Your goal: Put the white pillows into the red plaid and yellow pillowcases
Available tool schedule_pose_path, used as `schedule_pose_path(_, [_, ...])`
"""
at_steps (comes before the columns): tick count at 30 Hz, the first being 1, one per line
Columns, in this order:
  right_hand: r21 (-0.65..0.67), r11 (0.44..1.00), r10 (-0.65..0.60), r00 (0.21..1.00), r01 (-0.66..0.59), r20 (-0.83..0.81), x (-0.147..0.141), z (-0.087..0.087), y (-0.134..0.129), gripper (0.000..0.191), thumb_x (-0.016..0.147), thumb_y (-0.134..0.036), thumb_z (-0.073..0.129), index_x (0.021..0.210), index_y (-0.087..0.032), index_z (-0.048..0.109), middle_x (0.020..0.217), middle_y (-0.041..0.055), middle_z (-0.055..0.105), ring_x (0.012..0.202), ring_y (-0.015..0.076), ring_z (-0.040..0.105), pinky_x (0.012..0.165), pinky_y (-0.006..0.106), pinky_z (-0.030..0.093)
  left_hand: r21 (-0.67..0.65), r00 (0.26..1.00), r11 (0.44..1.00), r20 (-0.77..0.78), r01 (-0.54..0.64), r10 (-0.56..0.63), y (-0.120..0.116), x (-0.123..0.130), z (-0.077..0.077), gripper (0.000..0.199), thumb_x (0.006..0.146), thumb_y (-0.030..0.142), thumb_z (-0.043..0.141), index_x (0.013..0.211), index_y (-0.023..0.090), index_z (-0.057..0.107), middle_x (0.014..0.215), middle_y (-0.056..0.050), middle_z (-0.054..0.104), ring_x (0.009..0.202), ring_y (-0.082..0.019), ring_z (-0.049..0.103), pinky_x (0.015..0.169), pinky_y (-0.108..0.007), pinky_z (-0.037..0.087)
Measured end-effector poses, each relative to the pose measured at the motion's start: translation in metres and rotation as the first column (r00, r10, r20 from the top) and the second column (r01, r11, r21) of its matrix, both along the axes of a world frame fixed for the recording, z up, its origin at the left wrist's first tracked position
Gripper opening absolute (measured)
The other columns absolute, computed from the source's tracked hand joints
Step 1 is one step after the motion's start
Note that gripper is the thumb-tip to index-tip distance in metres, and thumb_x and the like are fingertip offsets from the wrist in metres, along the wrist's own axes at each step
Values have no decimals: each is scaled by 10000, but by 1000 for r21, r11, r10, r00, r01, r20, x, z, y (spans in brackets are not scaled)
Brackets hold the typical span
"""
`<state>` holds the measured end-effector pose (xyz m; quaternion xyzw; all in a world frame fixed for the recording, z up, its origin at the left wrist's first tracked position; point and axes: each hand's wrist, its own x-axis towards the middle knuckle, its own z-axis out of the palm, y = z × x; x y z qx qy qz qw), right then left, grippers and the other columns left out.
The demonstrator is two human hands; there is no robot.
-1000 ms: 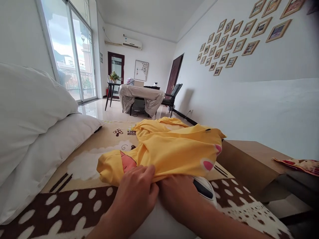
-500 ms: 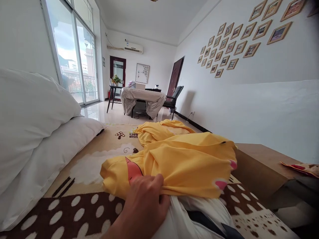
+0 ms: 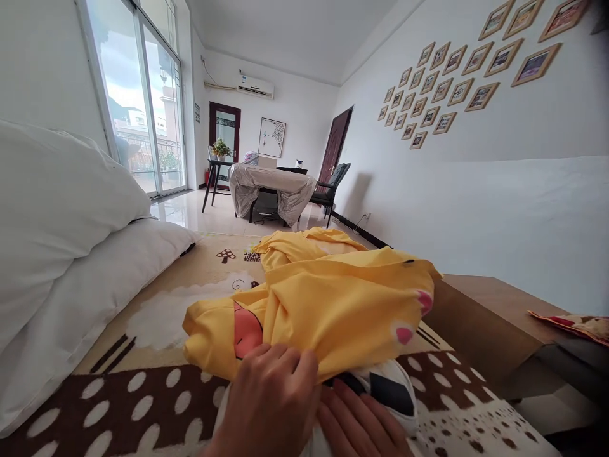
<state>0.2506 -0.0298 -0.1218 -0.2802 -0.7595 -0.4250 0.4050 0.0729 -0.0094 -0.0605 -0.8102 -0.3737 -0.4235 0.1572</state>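
Observation:
In the head view a yellow pillowcase [image 3: 333, 304] with pink cartoon patches lies bunched on the bed, its near edge toward me. My left hand [image 3: 273, 400] is closed around that near edge, knuckles up. Close by on the right, my right hand [image 3: 361, 422] lies with fingers stretched out over a white pillow [image 3: 404, 387] that has dark patches. The yellow cloth covers the pillow's far part; whether the pillow sits inside it or under it I cannot tell. My right thumb is hidden.
White pillows [image 3: 71, 241] are stacked at the left on the patterned blanket [image 3: 157, 317]. Along the right stands a brown board or box edge [image 3: 485, 311] with a red cloth [image 3: 571, 324] on it. Farther back are a covered table [image 3: 271, 178] and a black chair [image 3: 333, 187].
My right hand has come into view and rests on the white pillow. The yellow pillowcase's right end has shifted left, uncovering more of the dark patches. My left hand keeps its grip.

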Motion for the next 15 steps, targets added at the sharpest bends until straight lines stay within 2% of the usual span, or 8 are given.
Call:
schedule_pose_path(3, [-109,988,114,992,-107,63,-17,27,11,323,925,-248,420,1097,-179,684,940,27,751,952,166,697,920,254,504,-44,995,998,90,-42,46,6,-12,7,217,759,100,464,592,214,386,495,37,499,456,-124,468,494,-269,320])
schedule_pose_path(6, [-164,945,276,959,-282,-58,-41,54,29,305,844,-189,456,1059,-112,657,997,75,738,1033,184,665,946,290,497,-175,964,979,225,-101,140,21,-34,15,241,765,163,468,559,203,350,466,56,427,441,-99,401,491,-236,300])
schedule_pose_path(10, [-163,839,499,853,-520,-152,-81,82,66,344,712,-85,474,1032,-73,601,1030,138,709,1046,215,638,905,343,522,-449,869,881,364,-150,334,53,-77,20,300,765,322,503,539,201,347,466,70,350,472,-95,335,494,-227,277])
schedule_pose_path(12, [-111,854,489,857,-508,-160,-97,92,84,300,723,-104,493,1000,-95,608,1019,134,701,1031,246,622,901,394,514,-540,823,835,423,-108,379,67,-97,20,341,765,396,515,540,201,347,492,69,331,512,-99,327,506,-227,273])
schedule_pose_path(15, [-97,923,338,907,-371,-253,-109,98,102,208,772,-182,542,961,-134,615,1040,131,676,1040,287,592,935,492,465,-594,778,804,485,-42,399,80,-116,15,369,766,444,519,551,200,345,525,66,307,553,-103,315,518,-228,259])
